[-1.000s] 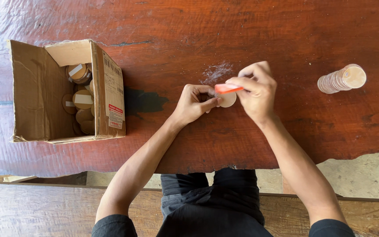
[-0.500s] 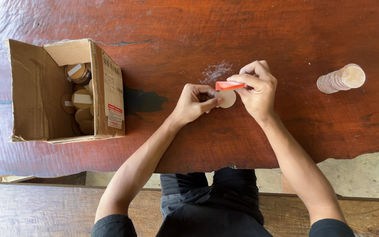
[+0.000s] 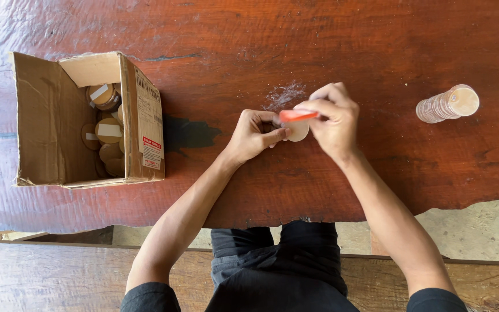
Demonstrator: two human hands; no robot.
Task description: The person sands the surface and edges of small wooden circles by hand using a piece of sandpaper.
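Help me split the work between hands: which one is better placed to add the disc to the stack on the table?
Right, probably. The right hand lies nearer the stack, though it has an orange tool in its grip; the left hand holds the disc.

A: Packages?

B: 1 open brown cardboard box (image 3: 47, 124), far left on the table, lying on its side.

A: Labels?

B: 1 tall white rectangular label with a red patch (image 3: 149, 127) on the box's right wall; white tape strips (image 3: 109, 130) on round pieces inside.
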